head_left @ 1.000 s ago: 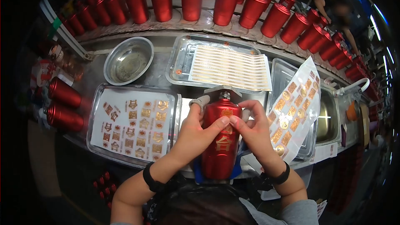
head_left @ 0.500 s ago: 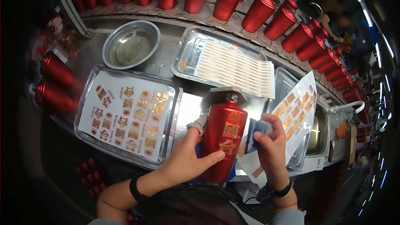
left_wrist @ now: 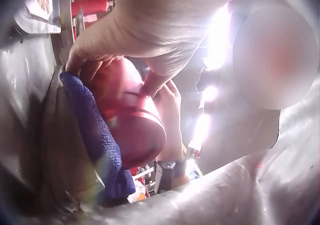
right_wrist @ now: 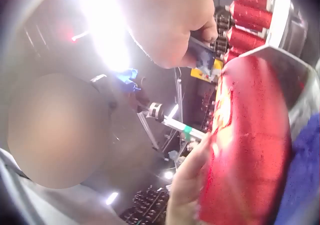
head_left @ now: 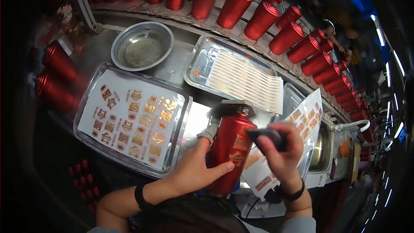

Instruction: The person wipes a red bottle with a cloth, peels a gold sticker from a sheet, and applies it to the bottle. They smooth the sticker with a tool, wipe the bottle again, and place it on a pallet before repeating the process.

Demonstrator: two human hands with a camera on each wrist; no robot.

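A red bottle (head_left: pixel 228 157) with gold characters lies tilted on a blue cloth (left_wrist: pixel 95 125), its neck at a metal holder (head_left: pixel 236 107). My left hand (head_left: pixel 194 166) grips the bottle from the left, thumb across its front, with a light cover on one finger. Just right of the bottle's upper part, my right hand (head_left: pixel 284 153) pinches a dark flat piece (head_left: pixel 266 138), whose tip is close to the gold characters; whether it touches them I cannot tell. In the right wrist view the dark piece (right_wrist: pixel 202 55) shows between thumb and fingers, above the bottle (right_wrist: pixel 250 145).
Trays hold a sheet of gold characters (head_left: pixel 129 121) at left and a striped gold sheet (head_left: pixel 246 82) behind. A metal bowl (head_left: pixel 142 46) stands back left. Another gold-printed sheet (head_left: pixel 308 121) and a sink (head_left: pixel 321 149) are at right. Red bottles (head_left: pixel 233 7) line the back; two (head_left: pixel 59 62) lie left.
My right hand left the bottle, came back holding the dark piece, and has moved it up and left to the bottle's upper characters. My left thumb shifted lower on the bottle. The head view tilted.
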